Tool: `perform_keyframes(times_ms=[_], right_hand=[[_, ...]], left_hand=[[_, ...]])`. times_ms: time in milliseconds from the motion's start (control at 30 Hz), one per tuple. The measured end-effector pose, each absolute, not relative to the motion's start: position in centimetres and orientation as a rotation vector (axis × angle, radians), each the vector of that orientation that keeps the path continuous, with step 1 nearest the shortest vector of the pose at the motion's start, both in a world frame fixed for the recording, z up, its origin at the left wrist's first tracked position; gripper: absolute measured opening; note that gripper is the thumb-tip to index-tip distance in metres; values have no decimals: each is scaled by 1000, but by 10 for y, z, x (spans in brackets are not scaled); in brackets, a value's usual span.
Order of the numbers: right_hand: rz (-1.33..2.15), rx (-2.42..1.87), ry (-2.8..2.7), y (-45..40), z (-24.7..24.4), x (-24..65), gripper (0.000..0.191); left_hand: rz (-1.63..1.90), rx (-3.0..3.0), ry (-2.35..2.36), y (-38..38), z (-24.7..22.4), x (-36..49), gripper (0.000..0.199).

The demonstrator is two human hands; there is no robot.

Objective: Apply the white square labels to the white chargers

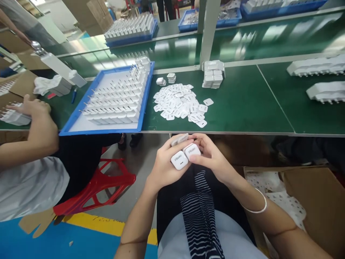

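Note:
My left hand (165, 167) is wrapped round a white wall charger (179, 160), whose square face with grey lettering and a small dark slot points up at me. Beside it is a second white charger (192, 151) with the same lettering; my right hand (211, 155) grips this one, thumb resting on its face. Thin white square covers (179, 139) stick out between the fingers of my left hand. On the green bench (242, 108) ahead lies a heap of white square covers (176, 100). The undersides of both held chargers are hidden by my fingers.
A blue tray (99, 131) holds rows of chargers, pins up. Behind the heap stand a block of stacked chargers (212, 75) and small stacks of covers (171, 78). A co-worker's hand (35, 106) touches chargers at left. A red stool (107, 183) and cardboard box (312, 205) flank me.

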State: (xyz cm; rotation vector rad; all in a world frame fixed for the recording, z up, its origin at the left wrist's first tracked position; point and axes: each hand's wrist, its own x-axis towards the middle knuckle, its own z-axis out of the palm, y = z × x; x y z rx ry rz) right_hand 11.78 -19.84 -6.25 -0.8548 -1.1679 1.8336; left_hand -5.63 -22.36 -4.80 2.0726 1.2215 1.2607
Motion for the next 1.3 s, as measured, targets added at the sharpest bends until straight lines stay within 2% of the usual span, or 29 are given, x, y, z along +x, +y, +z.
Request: perform_keyframes(times_ms=[100,200,333,567,733,800,867,1033,1167,1300], right_hand=[[1993,-796,-1079,-196,-63,115,61],[2292,-602,-850,-194,-66,113,45],[2668,-378,-595,-194,-77,101,46],[2723,-245,-687,-186,-80,77,50],[2689,-305,-863,-161,-48,63,48],[2586,-406,-1058,-130,-23,48,49],[2333,-540,-1359,-83,7,19,46],[1193,-828,-2250,47,63,-101,48],[901,-982,-2444,95,63,-177,49],[776,-1083,-2692,100,44,-205,39]], left_hand=[[1220,2109,1235,-226,-46,-63,48],[1210,2154,1213,-228,-39,-72,53],[1256,2271,972,-231,-34,-80,59],[1298,2382,1027,-235,-36,-85,66],[1487,2257,1291,-239,-41,-118,88],[1619,2022,1463,-245,-49,-136,90],[1706,1733,1590,-253,-61,-149,82],[1621,1308,1647,-271,-99,-147,67],[1635,1162,1612,-282,-123,-134,69],[1715,1004,1668,-294,-141,-137,68]])
